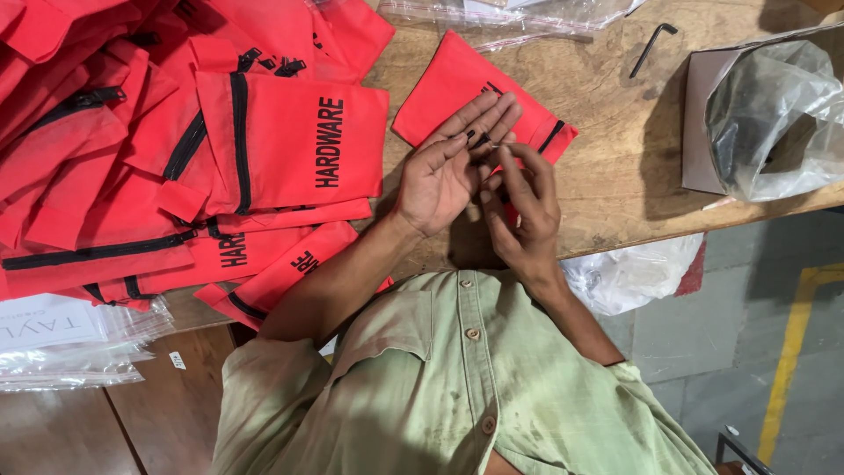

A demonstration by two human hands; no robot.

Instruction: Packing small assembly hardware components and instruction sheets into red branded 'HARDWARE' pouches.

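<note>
My left hand [444, 171] lies palm up with its fingers stretched out flat, and a small black part [476, 137] rests on the fingertips. My right hand [520, 211] is curled beside it. Its fingertips touch the left fingers near the black part; whether they pinch anything is hidden. Both hands hover over a red fabric pouch [453, 75] with a black zip that lies flat on the wooden table [615, 167].
A big pile of red zip pouches [176, 141] fills the left of the table. Clear plastic bags [519, 18] lie at the far edge, with a black hex key [651, 48] beside them. An open box holding a plastic bag [760, 114] stands right. Clear packets [66, 347] sit at lower left.
</note>
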